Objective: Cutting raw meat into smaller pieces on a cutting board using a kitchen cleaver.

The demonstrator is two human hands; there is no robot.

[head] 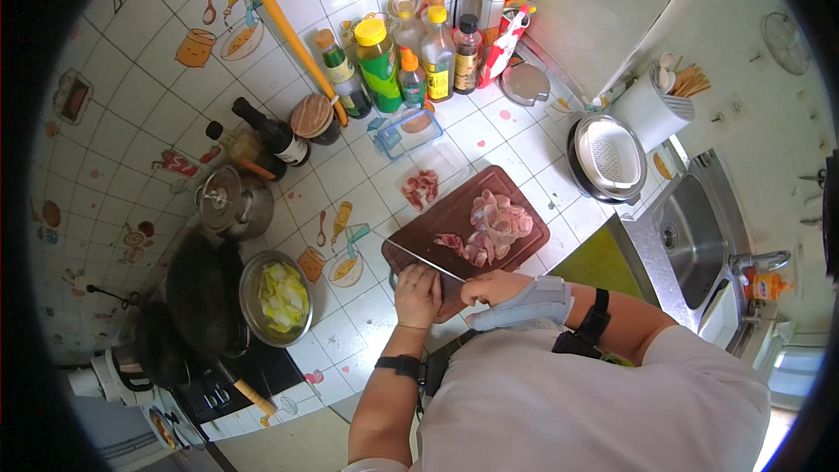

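In my right hand (491,289), which wears a grey wrist brace, is a kitchen knife (426,261). Its blade is seen nearly edge-on and crosses the near left part of the brown cutting board (419,233). My left hand (417,292) rests on the board just on the near side of the blade, fingers bent and close together. Anything under those fingers is hidden. A pile of raw, thinly sliced meat (499,223) lies on the board's far right part. Beyond the board's far edge, darker meat pieces (421,188) sit in a clear plastic container (449,162).
To the left, a metal bowl (247,305) holds chopped cabbage (284,295), beside a dark wok (203,295) on the stove. Bottles (438,56) and a lidded glass box (409,134) stand at the back. Right are stacked bowls with a white strainer (609,154) and a sink (701,223).
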